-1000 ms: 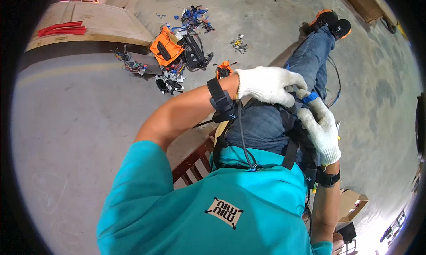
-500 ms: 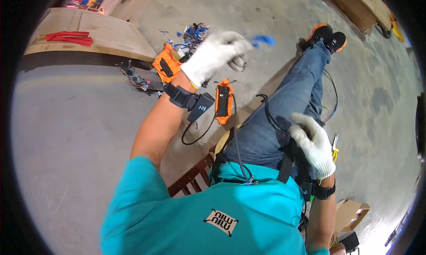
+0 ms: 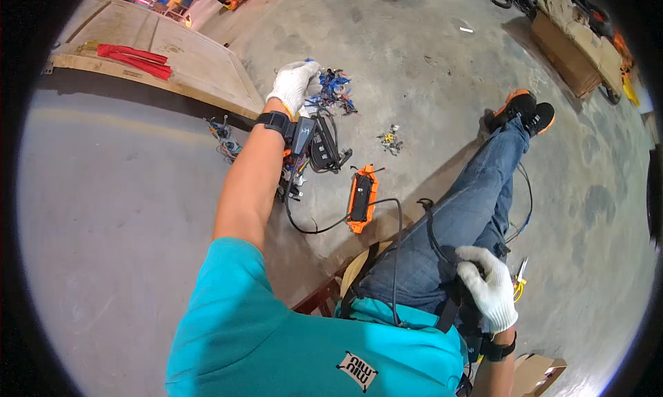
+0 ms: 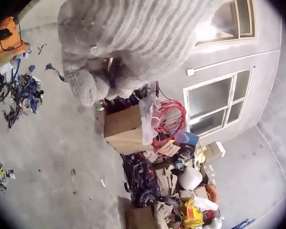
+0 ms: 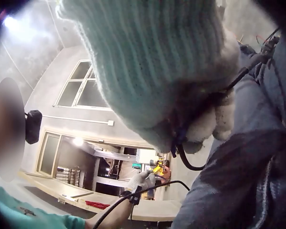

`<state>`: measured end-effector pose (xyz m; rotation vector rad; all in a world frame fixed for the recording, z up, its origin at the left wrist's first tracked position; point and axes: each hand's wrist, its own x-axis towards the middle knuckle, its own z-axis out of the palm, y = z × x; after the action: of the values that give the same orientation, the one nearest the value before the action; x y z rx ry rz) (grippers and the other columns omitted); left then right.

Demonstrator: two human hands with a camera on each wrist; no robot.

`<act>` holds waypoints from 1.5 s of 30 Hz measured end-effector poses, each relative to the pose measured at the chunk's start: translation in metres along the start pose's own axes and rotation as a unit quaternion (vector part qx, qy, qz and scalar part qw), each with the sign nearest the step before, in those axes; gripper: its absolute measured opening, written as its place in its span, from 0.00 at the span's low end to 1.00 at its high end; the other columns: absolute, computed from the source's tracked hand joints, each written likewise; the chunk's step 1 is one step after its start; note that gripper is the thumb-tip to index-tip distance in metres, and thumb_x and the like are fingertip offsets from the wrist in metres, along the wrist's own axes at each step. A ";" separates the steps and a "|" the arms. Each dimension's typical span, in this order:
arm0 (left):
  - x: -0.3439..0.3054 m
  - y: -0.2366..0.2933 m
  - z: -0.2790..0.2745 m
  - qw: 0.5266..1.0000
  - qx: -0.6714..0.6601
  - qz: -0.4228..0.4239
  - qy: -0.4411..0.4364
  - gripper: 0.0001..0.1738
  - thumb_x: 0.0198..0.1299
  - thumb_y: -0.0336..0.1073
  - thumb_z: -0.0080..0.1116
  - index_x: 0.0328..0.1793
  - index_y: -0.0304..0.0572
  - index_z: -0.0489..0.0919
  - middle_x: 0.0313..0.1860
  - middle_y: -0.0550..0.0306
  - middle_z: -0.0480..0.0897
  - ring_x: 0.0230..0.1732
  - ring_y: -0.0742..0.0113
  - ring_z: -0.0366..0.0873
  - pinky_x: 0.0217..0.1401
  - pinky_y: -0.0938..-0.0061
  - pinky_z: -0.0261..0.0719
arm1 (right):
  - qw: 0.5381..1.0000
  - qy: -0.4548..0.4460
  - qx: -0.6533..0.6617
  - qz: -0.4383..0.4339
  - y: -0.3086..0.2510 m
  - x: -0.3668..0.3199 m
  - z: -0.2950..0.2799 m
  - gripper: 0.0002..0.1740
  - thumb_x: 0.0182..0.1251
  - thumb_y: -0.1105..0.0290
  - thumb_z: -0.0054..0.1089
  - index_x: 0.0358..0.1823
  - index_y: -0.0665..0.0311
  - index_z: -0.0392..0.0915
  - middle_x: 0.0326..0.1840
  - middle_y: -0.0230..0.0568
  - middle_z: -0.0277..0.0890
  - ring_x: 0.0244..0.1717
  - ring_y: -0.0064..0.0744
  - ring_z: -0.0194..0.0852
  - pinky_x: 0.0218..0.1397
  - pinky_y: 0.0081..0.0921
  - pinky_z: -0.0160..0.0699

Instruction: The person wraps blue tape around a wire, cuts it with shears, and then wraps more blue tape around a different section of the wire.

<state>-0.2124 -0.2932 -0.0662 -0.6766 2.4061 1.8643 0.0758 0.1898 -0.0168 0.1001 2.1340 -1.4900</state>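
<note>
My gloved left hand [image 3: 293, 87] reaches out over the pile of blue and dark scraps [image 3: 334, 91] on the floor. A bit of blue strip [image 3: 309, 61] shows at its upper edge; in the left wrist view the fingers [image 4: 87, 88] are curled, with something dark between them. At my lap, my gloved right hand [image 3: 492, 286] grips a black cable [image 3: 434, 234], whose free end lies over the thigh of the jeans. In the right wrist view the cable [image 5: 188, 164] comes out both sides of the curled fingers.
An orange-cased black pack [image 3: 360, 198] and a black charger-like brick [image 3: 324, 145] lie on the floor, near a small scrap heap [image 3: 391, 141]. Yellow-handled scissors [image 3: 519, 279] are beside my right hand. Red strips [image 3: 138, 60] rest on a wooden panel [image 3: 186, 65].
My left hand has left the lap with a blue strip and swung out to the scrap pile. The right hand stays at the lap with the cable.
</note>
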 end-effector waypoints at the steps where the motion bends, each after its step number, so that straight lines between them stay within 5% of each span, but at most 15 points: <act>1: 0.012 -0.003 -0.002 0.999 0.028 -0.019 0.003 0.12 0.72 0.39 0.67 0.51 0.37 0.86 0.36 0.58 0.86 0.33 0.67 0.84 0.35 0.71 0.85 | 1.000 0.001 0.004 -0.002 0.003 0.001 0.001 0.16 0.73 0.69 0.67 0.58 0.69 0.86 0.49 0.44 0.90 0.49 0.31 0.86 0.57 0.28 0.82; 10: 0.089 -0.020 -0.007 0.996 0.087 -0.009 0.032 0.18 0.69 0.43 0.66 0.56 0.36 0.86 0.37 0.57 0.87 0.33 0.66 0.85 0.40 0.71 0.85 | 0.999 0.002 -0.013 0.044 -0.009 0.010 0.004 0.16 0.68 0.70 0.70 0.54 0.66 0.88 0.49 0.50 0.90 0.52 0.43 0.90 0.58 0.32 0.84; 17: 0.160 -0.030 -0.032 0.947 0.318 -0.046 -0.029 0.30 0.67 0.46 0.67 0.68 0.34 0.80 0.43 0.55 0.88 0.37 0.65 0.84 0.38 0.66 0.84 | 0.998 0.004 -0.023 0.060 -0.022 0.026 0.003 0.16 0.66 0.69 0.71 0.54 0.65 0.88 0.45 0.49 0.89 0.43 0.42 0.89 0.51 0.33 0.85; 21: 0.196 -0.036 -0.046 0.880 0.469 -0.006 0.072 0.39 0.62 0.48 0.68 0.74 0.29 0.77 0.48 0.41 0.89 0.46 0.56 0.88 0.47 0.66 0.86 | 0.997 -0.004 -0.020 0.079 -0.017 0.033 0.003 0.16 0.66 0.69 0.72 0.54 0.65 0.88 0.45 0.51 0.89 0.43 0.43 0.89 0.50 0.34 0.85; 25: 0.201 -0.033 -0.050 0.878 0.478 -0.015 0.018 0.40 0.61 0.50 0.69 0.72 0.26 0.76 0.53 0.37 0.89 0.53 0.51 0.88 0.57 0.63 0.85 | 0.997 -0.024 -0.017 0.073 -0.018 0.043 0.001 0.17 0.68 0.68 0.69 0.54 0.70 0.87 0.47 0.50 0.90 0.44 0.36 0.88 0.53 0.31 0.84; 32: 0.199 -0.041 -0.042 0.881 0.432 0.005 0.194 0.40 0.61 0.55 0.67 0.66 0.22 0.79 0.64 0.32 0.85 0.63 0.42 0.84 0.68 0.60 0.79 | 0.996 -0.027 -0.020 0.078 -0.018 0.046 0.006 0.17 0.68 0.69 0.69 0.54 0.70 0.87 0.47 0.49 0.89 0.45 0.36 0.88 0.54 0.31 0.84; 34: 0.196 -0.047 -0.044 0.883 0.416 -0.001 0.217 0.40 0.61 0.55 0.68 0.66 0.23 0.80 0.67 0.32 0.84 0.65 0.42 0.84 0.68 0.61 0.79 | 0.997 -0.021 -0.025 0.070 -0.018 0.046 0.008 0.16 0.64 0.70 0.73 0.52 0.65 0.88 0.45 0.50 0.89 0.45 0.45 0.89 0.51 0.35 0.86; 37: 0.168 -0.059 -0.030 0.907 0.393 0.068 0.133 0.32 0.66 0.50 0.67 0.65 0.27 0.83 0.57 0.37 0.89 0.57 0.46 0.88 0.63 0.61 0.82 | 0.997 -0.035 -0.017 0.061 -0.019 0.046 0.009 0.18 0.62 0.71 0.74 0.54 0.63 0.87 0.43 0.49 0.86 0.42 0.46 0.88 0.48 0.36 0.85; 40: 0.104 -0.059 0.005 0.958 0.287 0.018 0.005 0.26 0.70 0.46 0.65 0.65 0.33 0.84 0.49 0.48 0.91 0.48 0.62 0.88 0.55 0.66 0.84 | 0.991 -0.047 -0.120 0.020 -0.027 0.049 0.008 0.19 0.61 0.73 0.74 0.55 0.61 0.86 0.42 0.48 0.84 0.40 0.49 0.85 0.45 0.38 0.83; 42: 0.039 -0.053 0.033 0.938 0.304 0.091 -0.137 0.23 0.71 0.46 0.63 0.64 0.38 0.85 0.51 0.50 0.90 0.54 0.60 0.87 0.63 0.66 0.81 | 0.986 -0.075 -0.140 0.051 -0.029 0.049 0.006 0.21 0.61 0.75 0.73 0.56 0.60 0.84 0.45 0.49 0.83 0.42 0.53 0.84 0.47 0.42 0.83; 44: -0.027 -0.040 0.069 0.895 0.321 0.137 -0.276 0.23 0.74 0.45 0.60 0.65 0.36 0.84 0.58 0.45 0.87 0.60 0.57 0.85 0.67 0.65 0.79 | 0.982 -0.013 -0.167 -0.091 -0.011 0.050 0.006 0.20 0.62 0.76 0.72 0.56 0.62 0.84 0.47 0.50 0.84 0.44 0.52 0.85 0.48 0.41 0.84; 45: -0.060 -0.032 0.088 0.878 0.279 0.168 -0.351 0.22 0.74 0.44 0.61 0.66 0.37 0.83 0.60 0.47 0.87 0.63 0.59 0.84 0.69 0.66 0.78 | 0.981 0.002 -0.171 -0.091 -0.014 0.048 0.002 0.19 0.62 0.77 0.72 0.56 0.63 0.84 0.48 0.50 0.85 0.46 0.51 0.85 0.49 0.40 0.84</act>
<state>-0.1678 -0.1985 -0.1037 0.4157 2.3981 1.0601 0.0303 0.1712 -0.0274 -0.2219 2.4216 -1.1925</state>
